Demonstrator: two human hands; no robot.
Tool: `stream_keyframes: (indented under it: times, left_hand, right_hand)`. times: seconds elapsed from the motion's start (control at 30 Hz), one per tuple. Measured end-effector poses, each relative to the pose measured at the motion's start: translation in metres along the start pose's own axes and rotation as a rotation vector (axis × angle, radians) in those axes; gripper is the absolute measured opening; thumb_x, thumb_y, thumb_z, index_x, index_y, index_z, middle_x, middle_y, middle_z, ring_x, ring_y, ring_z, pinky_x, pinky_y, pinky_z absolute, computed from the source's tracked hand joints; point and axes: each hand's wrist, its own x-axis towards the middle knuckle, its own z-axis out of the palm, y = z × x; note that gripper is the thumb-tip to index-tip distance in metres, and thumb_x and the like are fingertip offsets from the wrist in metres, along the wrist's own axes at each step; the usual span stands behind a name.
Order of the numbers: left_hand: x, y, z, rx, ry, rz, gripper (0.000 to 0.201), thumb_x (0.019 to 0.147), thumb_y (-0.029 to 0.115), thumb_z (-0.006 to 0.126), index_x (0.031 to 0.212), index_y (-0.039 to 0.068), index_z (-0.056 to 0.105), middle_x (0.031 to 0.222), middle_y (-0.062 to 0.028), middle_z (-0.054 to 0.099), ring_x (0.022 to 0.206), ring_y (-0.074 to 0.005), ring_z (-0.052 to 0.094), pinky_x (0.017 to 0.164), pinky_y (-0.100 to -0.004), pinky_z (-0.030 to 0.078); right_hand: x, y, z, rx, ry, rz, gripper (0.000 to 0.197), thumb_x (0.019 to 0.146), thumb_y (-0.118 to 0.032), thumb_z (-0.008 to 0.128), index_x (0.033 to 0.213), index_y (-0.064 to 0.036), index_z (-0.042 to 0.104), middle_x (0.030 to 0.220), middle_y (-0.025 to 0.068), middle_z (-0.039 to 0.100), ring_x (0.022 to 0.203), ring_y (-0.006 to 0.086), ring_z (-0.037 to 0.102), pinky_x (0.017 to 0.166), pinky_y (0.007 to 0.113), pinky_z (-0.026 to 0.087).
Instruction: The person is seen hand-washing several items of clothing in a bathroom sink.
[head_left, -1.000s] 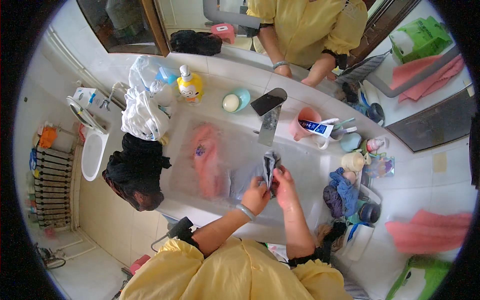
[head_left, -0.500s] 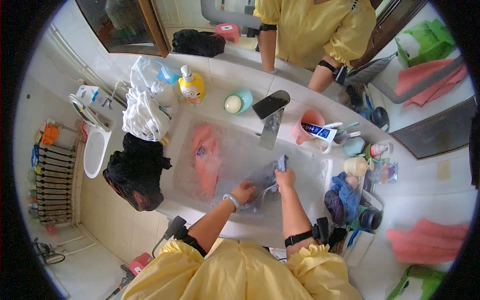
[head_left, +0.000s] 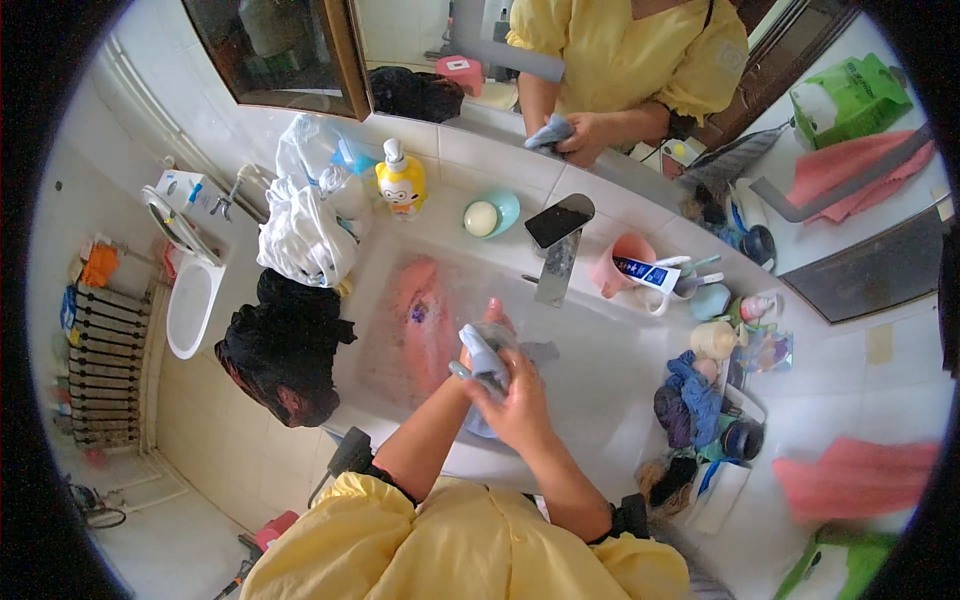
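Observation:
A wet grey-blue cloth is bunched between my hands above the white sink basin. My right hand grips it, with the thumb reaching toward my left wrist. My left hand is behind the cloth and partly covered by it; some of its fingers show, pointing to the far side. A pale bangle circles my left wrist. Part of the cloth hangs below my hands. To the left, a pink-orange cloth with a purple patch lies in cloudy water.
A faucet with a dark top stands behind my hands. Along the back ledge are a yellow pump bottle, a soap dish and a pink cup. Black clothing drapes over the left edge; blue cloth lies at right.
My hands have lifted the cloth from the basin and come together. My right hand has moved left, across to the left hand. The view has shifted slightly.

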Motion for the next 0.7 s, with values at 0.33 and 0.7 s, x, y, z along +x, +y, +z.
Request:
stream_keyframes:
  times: [0.33, 0.7]
  left_hand:
    - [-0.033, -0.036, 0.017, 1.005, 0.37, 0.133, 0.037, 0.094, 0.029, 0.049, 0.096, -0.007, 0.058, 0.076, -0.0068, 0.062, 0.067, -0.0159, 0.054, 0.067, -0.0311, 0.046]
    - [-0.012, -0.045, -0.094, 1.232, 0.458, -0.007, 0.055, 0.086, 0.044, 0.058, 0.119, -0.001, 0.052, 0.108, -0.0174, 0.06, 0.099, -0.0291, 0.058, 0.086, -0.0363, 0.045]
  right_hand:
    - [0.034, 0.088, 0.001, -0.255, 0.123, 0.453, 0.062, 0.08, -0.056, 0.06, 0.09, 0.0056, 0.059, 0.083, 0.0271, 0.063, 0.082, 0.0452, 0.06, 0.07, 0.047, 0.048]
    - [0.008, 0.183, 0.042, -0.664, -0.036, 0.598, 0.064, 0.077, -0.049, 0.066, 0.111, 0.0027, 0.048, 0.102, 0.0251, 0.061, 0.094, 0.043, 0.058, 0.08, 0.048, 0.046]
